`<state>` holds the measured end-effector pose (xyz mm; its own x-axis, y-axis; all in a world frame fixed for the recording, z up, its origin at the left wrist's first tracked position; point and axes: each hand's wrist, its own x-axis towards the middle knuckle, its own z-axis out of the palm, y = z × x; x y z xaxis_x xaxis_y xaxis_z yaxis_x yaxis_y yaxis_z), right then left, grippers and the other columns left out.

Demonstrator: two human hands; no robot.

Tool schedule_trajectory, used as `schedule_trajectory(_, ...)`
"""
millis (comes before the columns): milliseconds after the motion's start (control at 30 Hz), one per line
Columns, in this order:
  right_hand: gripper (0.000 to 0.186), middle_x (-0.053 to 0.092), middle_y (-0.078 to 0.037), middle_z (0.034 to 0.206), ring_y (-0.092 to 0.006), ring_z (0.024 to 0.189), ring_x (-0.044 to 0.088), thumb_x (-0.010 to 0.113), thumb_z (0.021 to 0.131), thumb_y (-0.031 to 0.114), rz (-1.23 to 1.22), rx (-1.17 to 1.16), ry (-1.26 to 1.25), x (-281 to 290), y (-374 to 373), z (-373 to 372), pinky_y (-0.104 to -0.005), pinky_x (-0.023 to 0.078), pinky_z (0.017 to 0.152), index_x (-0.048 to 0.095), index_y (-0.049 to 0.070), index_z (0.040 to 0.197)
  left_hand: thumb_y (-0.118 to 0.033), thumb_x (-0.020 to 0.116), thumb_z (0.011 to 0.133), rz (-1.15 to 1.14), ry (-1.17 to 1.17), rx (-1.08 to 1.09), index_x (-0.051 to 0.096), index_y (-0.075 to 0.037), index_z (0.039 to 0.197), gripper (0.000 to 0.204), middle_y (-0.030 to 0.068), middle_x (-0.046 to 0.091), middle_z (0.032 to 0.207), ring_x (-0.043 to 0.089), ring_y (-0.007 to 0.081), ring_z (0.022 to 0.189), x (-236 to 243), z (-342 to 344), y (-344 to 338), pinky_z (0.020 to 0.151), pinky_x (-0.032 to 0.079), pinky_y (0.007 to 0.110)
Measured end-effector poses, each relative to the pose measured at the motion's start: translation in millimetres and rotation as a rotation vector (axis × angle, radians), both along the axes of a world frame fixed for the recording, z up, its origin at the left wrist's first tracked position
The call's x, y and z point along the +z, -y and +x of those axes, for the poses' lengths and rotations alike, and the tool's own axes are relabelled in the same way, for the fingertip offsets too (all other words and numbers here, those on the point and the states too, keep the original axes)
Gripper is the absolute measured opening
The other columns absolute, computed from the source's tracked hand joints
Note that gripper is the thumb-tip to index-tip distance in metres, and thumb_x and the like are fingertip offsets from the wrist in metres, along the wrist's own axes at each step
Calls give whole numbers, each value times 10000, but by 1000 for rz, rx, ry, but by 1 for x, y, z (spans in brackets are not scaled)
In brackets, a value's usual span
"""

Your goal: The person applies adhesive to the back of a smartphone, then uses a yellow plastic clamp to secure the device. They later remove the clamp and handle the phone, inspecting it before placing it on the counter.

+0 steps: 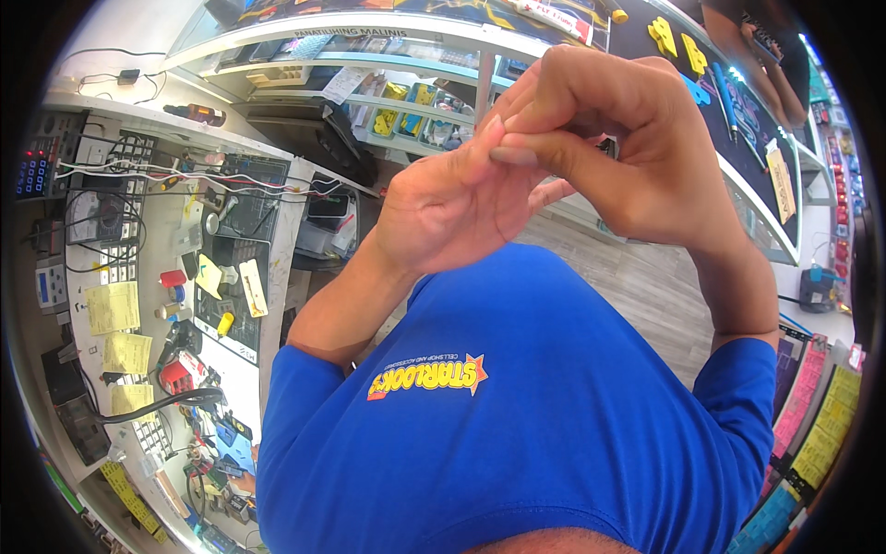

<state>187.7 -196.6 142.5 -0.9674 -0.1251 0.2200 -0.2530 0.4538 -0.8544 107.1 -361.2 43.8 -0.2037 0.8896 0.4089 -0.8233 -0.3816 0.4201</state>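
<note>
My left hand (443,194) is raised in front of my blue shirt (517,452), palm turned partly up, with its fingertips drawn together under those of my right hand. My right hand (618,148) arches over it, thumb and index finger pinched against the tips of the left fingers. Whatever they hold between them, if anything, is hidden by the fingers. A small dark shape shows behind the right hand, too covered to make out.
A cluttered workbench (277,222) with wires, tools and yellow notes (113,309) runs down my left. Glass display shelves (415,111) stand ahead. A dark-topped glass counter (757,194) is at right, with another person's arms (775,78) beyond. Grey flooring (646,295) shows below my hands.
</note>
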Motion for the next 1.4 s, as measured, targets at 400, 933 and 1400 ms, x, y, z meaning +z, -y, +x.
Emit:
schedule_trajectory(400, 52, 745, -135, 1070, -157, 972, 722, 724, 941, -59, -276, 71, 48, -9, -9, -6, -288, 581, 870, 699, -43, 984, -442, 312, 1144, -183, -101, 76, 200, -148, 1686, 626, 75, 181, 1756, 155, 265, 1620, 14, 1, 6, 1293, 160, 550)
schedule_trajectory(933, 70, 767, -125, 947, -145, 839, 751, 726, 882, -105, 196, -73, -163, 3, 13, 10, -274, 599, 747, 709, -45, 915, -402, 346, 1143, 58, 25, -67, 370, -136, 1619, 546, 54, 295, 1718, 221, 239, 1601, 3, 2, 6, 1290, 189, 513)
schedule_trajectory(1400, 83, 751, -93, 978, -112, 923, 711, 748, 958, 13, -247, -89, 162, -5, 4, 5, -271, 574, 831, 676, -26, 948, -443, 319, 1146, -137, -24, -13, 287, -174, 1655, 577, 47, 246, 1737, 184, 232, 1614, 3, 6, 9, 1289, 180, 585)
